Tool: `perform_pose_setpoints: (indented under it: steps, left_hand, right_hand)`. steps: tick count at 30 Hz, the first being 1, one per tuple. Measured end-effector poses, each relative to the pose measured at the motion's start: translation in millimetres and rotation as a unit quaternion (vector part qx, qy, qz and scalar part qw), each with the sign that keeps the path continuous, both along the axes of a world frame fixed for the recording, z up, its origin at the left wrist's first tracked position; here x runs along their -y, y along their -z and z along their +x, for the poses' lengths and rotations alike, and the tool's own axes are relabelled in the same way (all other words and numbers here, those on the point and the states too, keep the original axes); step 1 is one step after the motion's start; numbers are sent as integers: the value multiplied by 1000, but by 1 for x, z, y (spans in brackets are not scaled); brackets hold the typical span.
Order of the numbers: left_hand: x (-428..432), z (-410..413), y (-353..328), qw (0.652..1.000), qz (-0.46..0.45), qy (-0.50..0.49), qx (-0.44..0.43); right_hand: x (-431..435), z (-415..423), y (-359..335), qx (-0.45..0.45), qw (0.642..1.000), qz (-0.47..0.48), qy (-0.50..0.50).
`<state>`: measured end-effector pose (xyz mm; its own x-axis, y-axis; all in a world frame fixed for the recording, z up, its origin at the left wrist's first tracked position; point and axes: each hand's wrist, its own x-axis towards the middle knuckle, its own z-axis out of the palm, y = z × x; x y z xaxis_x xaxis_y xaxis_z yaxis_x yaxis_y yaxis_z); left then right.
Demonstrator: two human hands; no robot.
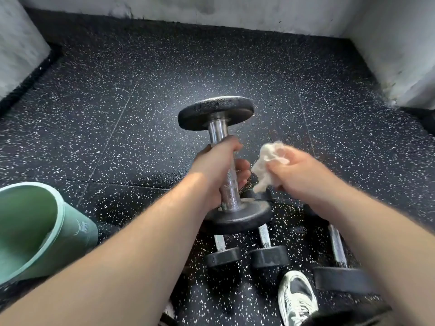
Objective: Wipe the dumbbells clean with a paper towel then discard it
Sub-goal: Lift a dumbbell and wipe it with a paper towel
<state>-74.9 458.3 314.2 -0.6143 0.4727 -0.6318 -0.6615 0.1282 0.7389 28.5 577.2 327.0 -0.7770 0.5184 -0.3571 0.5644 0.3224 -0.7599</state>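
My left hand (217, 168) grips the chrome handle of a black dumbbell (215, 111) and holds it raised above the floor, tilted away from me. Just right of it, my right hand (299, 170) holds a crumpled white paper towel (267, 164), apart from the handle by a small gap. Below, three more black dumbbells lie on the speckled rubber floor: one (222, 254), a second (268, 252) beside it, and a third (339, 271) partly hidden by my right forearm.
A green bin (70, 222) stands at the left, its mouth toward me. My white-and-black shoe (296, 297) is at the bottom. Grey walls (235, 10) close the floor at the back and on both sides.
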Motion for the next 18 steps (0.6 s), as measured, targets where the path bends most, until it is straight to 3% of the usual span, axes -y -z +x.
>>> perform_pose_setpoints:
  steps: [4,9,18]
  left_hand:
    - [-1,-1,3,999,-19,-5,-39]
    - [-5,4,4,998,-42,4,-56]
    - [-9,2,8,997,-57,-31,-31]
  right_hand:
    - [2,0,7,84,988,101,-75]
    - [5,2,3,156,967,141,-144]
    - [7,-1,12,112,970,143,-159]
